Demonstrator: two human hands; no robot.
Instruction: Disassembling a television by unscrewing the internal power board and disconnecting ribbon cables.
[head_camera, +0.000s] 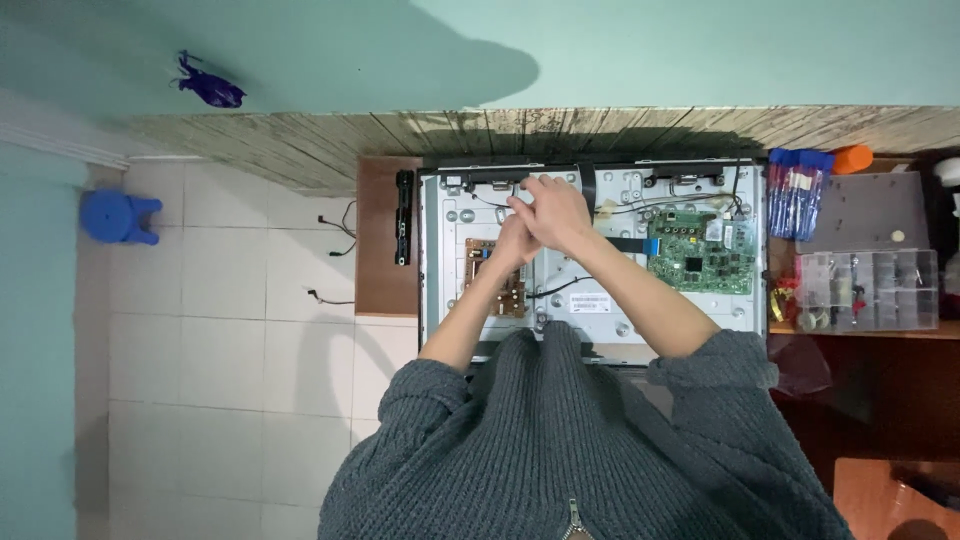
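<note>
Grey sweater sleeves (600, 450) sit closest, then both my hands meet over the open TV back (600, 260). My right hand (555, 212) covers my left hand (515, 245); I cannot tell their grip. It lies flat on the worktop (385, 250), long side left to right. I think a slip could tug the thin wires (560, 288).

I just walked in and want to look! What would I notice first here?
First, the two hands, left hand and right hand, pressed together over an opened flat screen's metal back on the table. Next, the bright green circuit board on its right side. Far left, a blue stool stands on the tiled floor.
</note>
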